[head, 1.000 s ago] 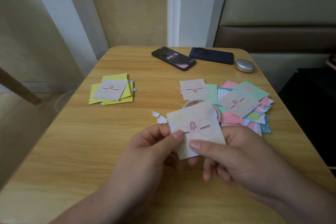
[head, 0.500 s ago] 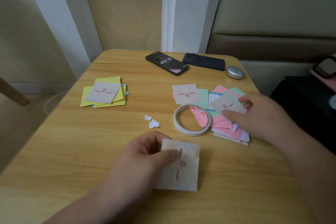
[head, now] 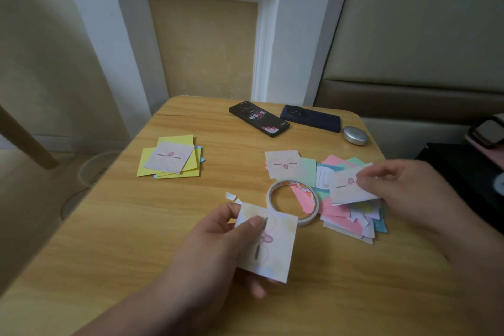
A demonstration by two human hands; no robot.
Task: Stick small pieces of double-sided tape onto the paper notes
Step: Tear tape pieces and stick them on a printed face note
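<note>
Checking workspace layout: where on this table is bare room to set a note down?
Bare table lies near-left, between the yellow stack and the left hand, and mid-table between that stack and the tape roll. Crowded on the right: note pile, right hand.

yellow notes (head: 191,142) under a pale cartoon-face note (head: 170,157); pink and mint pile (head: 341,215); black phone (head: 259,118).

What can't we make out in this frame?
Head view:
- Back of the note in the left hand: faces away, any tape unseen.
- Lower sheets of the right pile: under upper notes and the right hand.
- Print on the black phone: too small.
- Right edge cuts the pink object.
</note>
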